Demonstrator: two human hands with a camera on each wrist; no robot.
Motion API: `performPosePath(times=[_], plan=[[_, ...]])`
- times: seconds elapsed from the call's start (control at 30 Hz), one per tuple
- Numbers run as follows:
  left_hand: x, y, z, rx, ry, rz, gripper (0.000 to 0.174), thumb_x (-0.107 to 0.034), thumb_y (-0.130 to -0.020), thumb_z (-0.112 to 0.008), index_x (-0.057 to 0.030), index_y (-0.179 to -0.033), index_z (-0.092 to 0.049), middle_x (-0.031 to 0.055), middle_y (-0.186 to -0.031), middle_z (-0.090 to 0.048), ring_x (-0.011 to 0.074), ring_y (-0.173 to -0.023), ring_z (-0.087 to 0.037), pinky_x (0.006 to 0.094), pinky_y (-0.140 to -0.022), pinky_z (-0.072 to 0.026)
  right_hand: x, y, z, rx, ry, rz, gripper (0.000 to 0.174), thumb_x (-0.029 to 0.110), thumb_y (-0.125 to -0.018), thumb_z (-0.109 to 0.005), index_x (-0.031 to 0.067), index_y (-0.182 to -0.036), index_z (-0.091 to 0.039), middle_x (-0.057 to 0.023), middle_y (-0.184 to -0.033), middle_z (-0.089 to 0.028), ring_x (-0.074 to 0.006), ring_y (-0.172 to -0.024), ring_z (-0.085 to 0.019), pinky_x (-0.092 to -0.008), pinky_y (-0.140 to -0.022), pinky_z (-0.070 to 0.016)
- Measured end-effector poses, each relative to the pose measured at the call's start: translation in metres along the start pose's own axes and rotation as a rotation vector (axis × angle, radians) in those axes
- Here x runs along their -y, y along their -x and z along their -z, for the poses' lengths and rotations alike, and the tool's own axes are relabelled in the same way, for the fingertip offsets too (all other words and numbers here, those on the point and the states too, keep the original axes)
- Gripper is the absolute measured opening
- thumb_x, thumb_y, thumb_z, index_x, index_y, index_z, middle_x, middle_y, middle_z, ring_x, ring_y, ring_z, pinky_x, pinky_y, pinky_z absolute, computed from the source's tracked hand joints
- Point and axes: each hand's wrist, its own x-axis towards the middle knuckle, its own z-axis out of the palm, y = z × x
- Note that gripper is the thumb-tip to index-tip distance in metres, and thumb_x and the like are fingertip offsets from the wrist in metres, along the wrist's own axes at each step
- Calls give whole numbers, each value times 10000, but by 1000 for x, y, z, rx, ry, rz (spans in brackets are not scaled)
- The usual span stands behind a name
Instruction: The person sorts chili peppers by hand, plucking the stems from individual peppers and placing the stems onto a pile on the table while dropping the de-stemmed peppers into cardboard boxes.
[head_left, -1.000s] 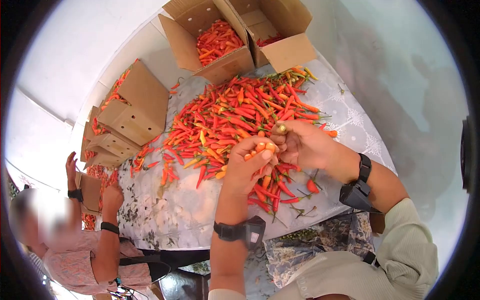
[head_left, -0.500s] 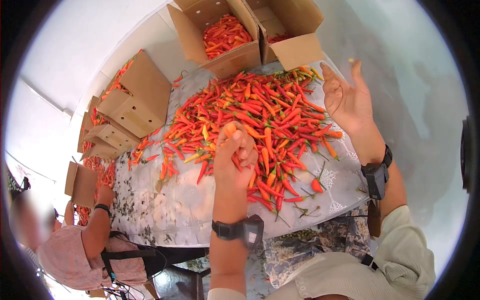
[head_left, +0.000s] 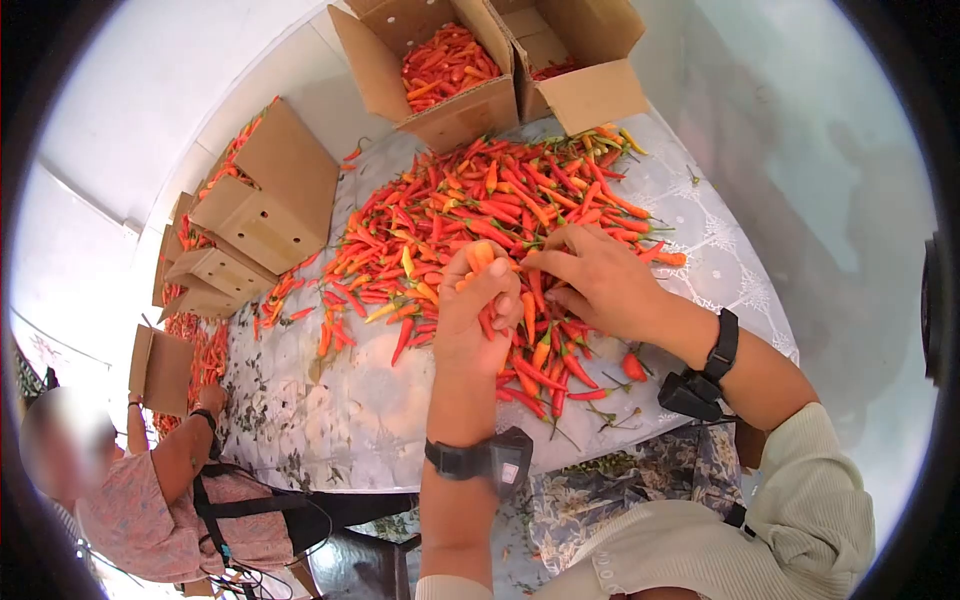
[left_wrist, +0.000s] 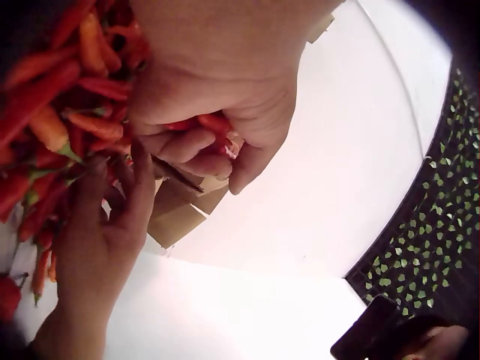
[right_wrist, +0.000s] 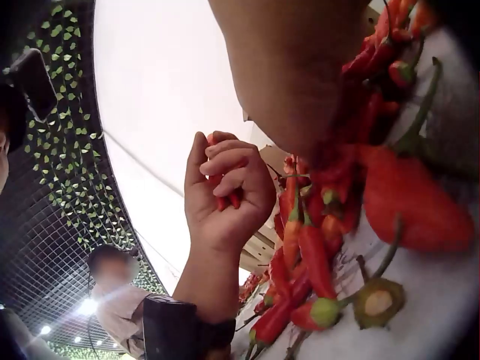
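My left hand [head_left: 478,305] is curled round a few orange and red chili peppers [head_left: 480,254], held above the near side of a large chili pile [head_left: 470,210]. In the right wrist view, red chilies [right_wrist: 217,180] show between the bent fingers of the left hand [right_wrist: 229,187]. Just to its right, my right hand [head_left: 610,280] reaches over the pile, index fingertip close beside the held peppers. Its thumb and index finger stand apart. In the left wrist view, the right hand [left_wrist: 105,247] has its fingers among the loose chilies [left_wrist: 67,112].
Two open cardboard boxes [head_left: 465,115] with chilies stand at the back. More chili-filled boxes [head_left: 265,200] line the left side of the table [head_left: 370,430]. Another person [head_left: 170,490] works at the left. Loose stems [head_left: 610,415] lie by the front edge.
My right hand pinched a stem by the left hand, swung out to the right with fingers spread, and is back beside it. The left hand still holds its peppers.
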Motion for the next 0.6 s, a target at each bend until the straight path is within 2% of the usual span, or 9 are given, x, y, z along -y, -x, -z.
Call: performPosePath(times=[0.13, 0.33, 0.43, 0.53, 0.6], plan=[[2, 1, -3, -8, -39, 10, 97, -53, -829, -602, -56, -903, -540, 8, -642, -486, 60, -517, -435, 182, -390, -289, 1, 0, 1, 3, 21, -19, 416, 103, -697, -682, 80, -1101, -584, -107, -973, -517, -279, -924, -542, -361, -790, -461], [5, -1, -4, -59, -54, 25, 79, -73, -844, -590, -52, -901, -539, 9, -665, -505, 67, -533, -463, 176, -390, -294, -3, 4, -1, -53, -5, -25, 313, 85, -690, -652, 66, -997, -596, -113, -941, -526, -286, -884, -549, -375, -751, -464], [4, -1, -5, -52, -39, 43, 72, -81, -851, -583, -52, -901, -540, 11, -682, -519, 71, -533, -469, 173, -390, -297, -2, 6, 3, -90, -2, -3, 277, 74, -676, -667, 67, -947, -612, -90, -890, -564, -278, -852, -567, -366, -724, -473], [5, -2, -3, -55, -61, 51, 68, -81, -855, -577, -46, -900, -539, 20, -677, -524, 73, -526, -467, 177, -389, -299, -2, 5, 3, -130, -78, -52, 198, 106, -681, -647, 61, -869, -603, -95, -775, -559, -285, -772, -571, -397, -690, -474], [7, -1, -4, -39, -83, 39, 71, -79, -856, -576, -41, -904, -538, 23, -669, -524, 74, -520, -465, 177, -388, -297, -4, 5, 2, -101, -99, -105, 198, 97, -678, -652, 59, -863, -594, -97, -769, -570, -281, -753, -581, -381, -678, -480]])
